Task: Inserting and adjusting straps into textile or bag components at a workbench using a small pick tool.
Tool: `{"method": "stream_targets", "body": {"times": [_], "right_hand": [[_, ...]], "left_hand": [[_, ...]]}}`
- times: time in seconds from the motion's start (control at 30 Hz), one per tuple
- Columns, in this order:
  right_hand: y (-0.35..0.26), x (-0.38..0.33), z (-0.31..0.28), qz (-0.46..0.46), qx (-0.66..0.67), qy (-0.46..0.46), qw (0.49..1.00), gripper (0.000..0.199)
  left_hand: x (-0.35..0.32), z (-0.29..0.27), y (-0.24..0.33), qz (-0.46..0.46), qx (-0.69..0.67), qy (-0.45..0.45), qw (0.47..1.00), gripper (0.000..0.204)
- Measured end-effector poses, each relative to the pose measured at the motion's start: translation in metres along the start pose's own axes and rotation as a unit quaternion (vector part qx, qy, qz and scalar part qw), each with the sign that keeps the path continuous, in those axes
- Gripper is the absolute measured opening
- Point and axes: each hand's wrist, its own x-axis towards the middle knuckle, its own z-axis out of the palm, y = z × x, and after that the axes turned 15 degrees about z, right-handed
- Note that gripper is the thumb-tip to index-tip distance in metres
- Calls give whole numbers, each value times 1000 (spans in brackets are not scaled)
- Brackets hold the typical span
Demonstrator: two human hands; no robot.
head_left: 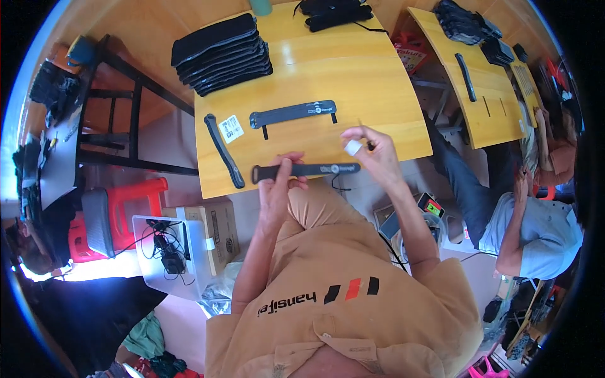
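My left hand (279,183) is closed around a black strap (315,170) near its looped left end, holding it level at the table's near edge. The strap's other end, with pale print, points right. My right hand (376,154) is raised just beyond that end, thumb and fingers bent together. A white wrap or piece (353,147) shows at its thumb, and a small dark thing between the fingers is too small to name. Another printed black strap (293,114) lies across the table above two dark marks. A third strap (224,151) lies slantwise at the left, beside a white label sheet (231,128).
A tall stack of black flat pieces (220,53) stands at the table's far left, with black bundles (337,14) and a green cup (260,6) behind. A clear bin (170,252) holds cables by a red stool (135,201). A co-worker (529,233) sits at a second table (479,82).
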Motion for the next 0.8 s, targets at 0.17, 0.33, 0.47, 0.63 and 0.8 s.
{"method": "stream_targets", "body": {"times": [0.17,0.33,0.47,0.63,0.8], "right_hand": [[-15,-12,-13,241,142,-50,959,16],[-5,-12,-10,290,220,-102,926,13],[2,-11,-9,278,232,-97,927,10],[8,-6,-13,278,182,-52,942,8],[13,5,-17,286,238,-76,925,10]], "left_hand": [[5,-9,0,43,-36,59,997,29],[5,-2,-1,34,-52,42,997,30],[4,-6,0,13,-76,36,996,30],[7,-32,-4,-2,-69,59,996,27],[15,-55,-4,-17,-32,117,992,20]]}}
